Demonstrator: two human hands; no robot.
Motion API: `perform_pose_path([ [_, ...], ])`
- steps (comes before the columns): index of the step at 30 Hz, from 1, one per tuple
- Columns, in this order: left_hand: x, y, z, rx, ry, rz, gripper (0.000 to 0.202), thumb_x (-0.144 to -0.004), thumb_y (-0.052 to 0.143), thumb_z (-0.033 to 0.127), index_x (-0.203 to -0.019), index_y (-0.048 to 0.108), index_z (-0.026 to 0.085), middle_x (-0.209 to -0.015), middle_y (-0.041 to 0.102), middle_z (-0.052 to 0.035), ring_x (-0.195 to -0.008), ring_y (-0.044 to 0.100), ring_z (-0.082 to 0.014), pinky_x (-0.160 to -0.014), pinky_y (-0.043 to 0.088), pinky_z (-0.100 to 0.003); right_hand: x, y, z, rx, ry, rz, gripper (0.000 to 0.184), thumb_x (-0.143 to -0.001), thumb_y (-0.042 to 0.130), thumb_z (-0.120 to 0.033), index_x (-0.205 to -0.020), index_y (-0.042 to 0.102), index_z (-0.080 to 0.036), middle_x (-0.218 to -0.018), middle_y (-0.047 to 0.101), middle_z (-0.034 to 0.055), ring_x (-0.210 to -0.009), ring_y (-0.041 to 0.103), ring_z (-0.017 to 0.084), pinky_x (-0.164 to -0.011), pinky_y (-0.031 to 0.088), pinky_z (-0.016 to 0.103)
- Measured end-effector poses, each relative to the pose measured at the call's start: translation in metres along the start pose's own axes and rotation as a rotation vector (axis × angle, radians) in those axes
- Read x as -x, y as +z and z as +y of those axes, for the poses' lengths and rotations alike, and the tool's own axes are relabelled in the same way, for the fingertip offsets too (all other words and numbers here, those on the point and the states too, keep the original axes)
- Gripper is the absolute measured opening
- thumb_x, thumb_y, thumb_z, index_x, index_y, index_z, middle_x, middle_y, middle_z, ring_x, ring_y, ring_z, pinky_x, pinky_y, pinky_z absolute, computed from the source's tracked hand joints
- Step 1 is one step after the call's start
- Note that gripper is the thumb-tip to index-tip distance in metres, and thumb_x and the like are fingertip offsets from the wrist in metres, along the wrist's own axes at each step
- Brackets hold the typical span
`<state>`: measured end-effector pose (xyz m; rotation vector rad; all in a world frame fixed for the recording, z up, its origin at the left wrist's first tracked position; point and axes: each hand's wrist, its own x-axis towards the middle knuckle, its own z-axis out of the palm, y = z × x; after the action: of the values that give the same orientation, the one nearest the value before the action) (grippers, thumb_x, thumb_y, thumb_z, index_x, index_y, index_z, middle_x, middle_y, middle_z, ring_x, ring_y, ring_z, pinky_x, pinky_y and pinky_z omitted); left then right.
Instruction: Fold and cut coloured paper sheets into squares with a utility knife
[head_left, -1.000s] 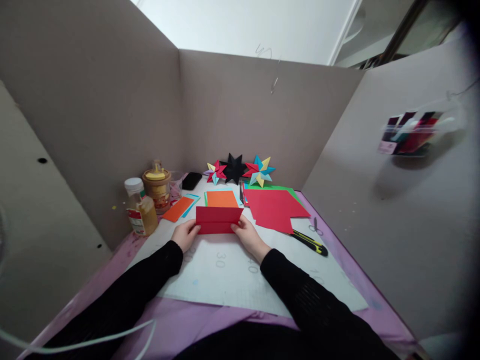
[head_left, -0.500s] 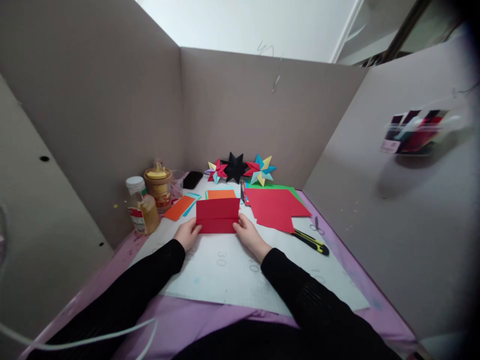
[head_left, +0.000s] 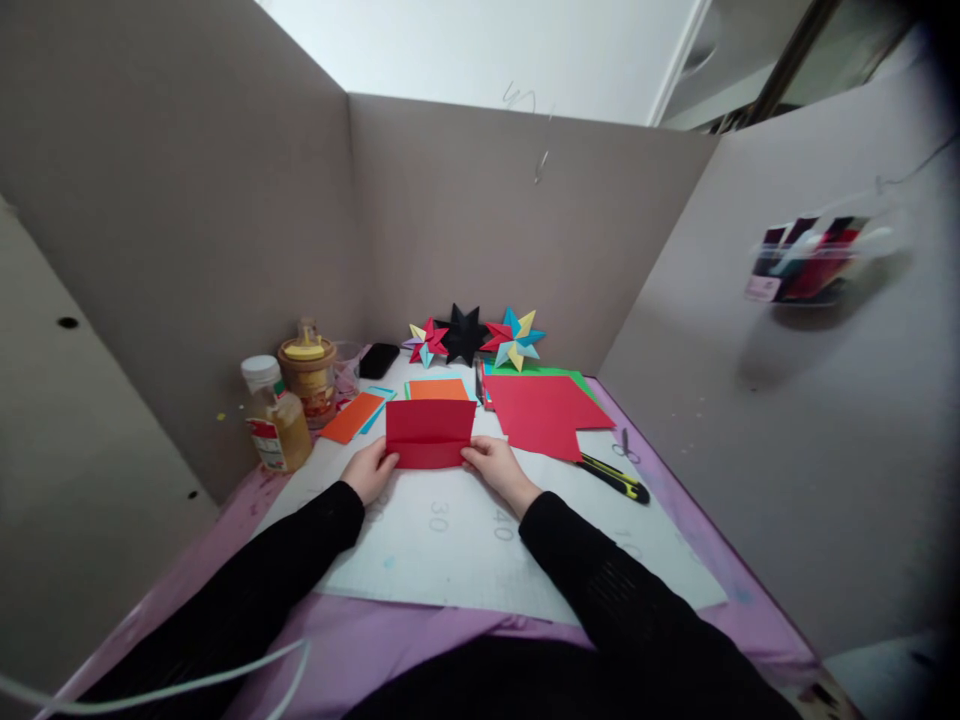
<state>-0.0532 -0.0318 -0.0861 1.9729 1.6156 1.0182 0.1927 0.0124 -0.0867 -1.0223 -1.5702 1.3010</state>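
Note:
A sheet of red paper (head_left: 430, 422) with a crease across its lower half is held up above the mat. My left hand (head_left: 370, 470) pinches its lower left corner between thumb and fingers. At the lower right corner, my right hand (head_left: 496, 470) grips it the same way. The fingers behind the paper are hidden. Just beyond it lie orange paper pieces (head_left: 436, 389) and, to the left, another orange piece (head_left: 352, 416) over blue ones. Larger red sheets (head_left: 551, 408) rest on green paper to the right of my right hand.
A yellow-black utility knife (head_left: 616, 480) and small scissors (head_left: 625, 449) lie at the right. Glue bottle (head_left: 279, 420), brown jar (head_left: 309, 378) and black phone (head_left: 379, 360) stand or lie at left. Folded paper stars (head_left: 463, 335) lean near the back panel. A white numbered mat (head_left: 442, 570) covers the table.
The red paper's lower part now bends more along the crease, the top edge dipping slightly. Both hands keep their hold. The whole view has shifted a little.

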Motion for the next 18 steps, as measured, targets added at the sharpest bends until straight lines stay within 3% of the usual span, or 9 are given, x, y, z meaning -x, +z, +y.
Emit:
perform_pose_path([
  [13,0.0008,-0.005,0.0039,-0.078,-0.056,0.009,0.033,-0.08,0.043,0.035,-0.095,0.065,0.015,-0.091,0.07,-0.0086,-0.083,0.062,-0.025,-0.075,0.046,-0.035,0.0014,-0.0026,-0.0023,0.087,-0.024,0.066,0.017,-0.069,0.057,-0.031,-0.068,0.061,-0.015,-0.056,0.057,-0.0012,-0.052,0.051,0.012,-0.052,0.039,0.024],
  [18,0.0009,-0.0039,0.0024,-0.014,-0.063,0.047,0.03,-0.077,0.047,0.035,-0.092,0.066,0.017,-0.088,0.071,-0.0075,-0.082,0.063,-0.0252,-0.074,0.045,-0.035,0.0003,-0.0032,-0.0009,0.045,-0.059,0.059,0.02,-0.072,0.056,-0.034,-0.075,0.061,-0.016,-0.058,0.056,-0.0019,-0.051,0.05,0.011,-0.051,0.039,0.022],
])
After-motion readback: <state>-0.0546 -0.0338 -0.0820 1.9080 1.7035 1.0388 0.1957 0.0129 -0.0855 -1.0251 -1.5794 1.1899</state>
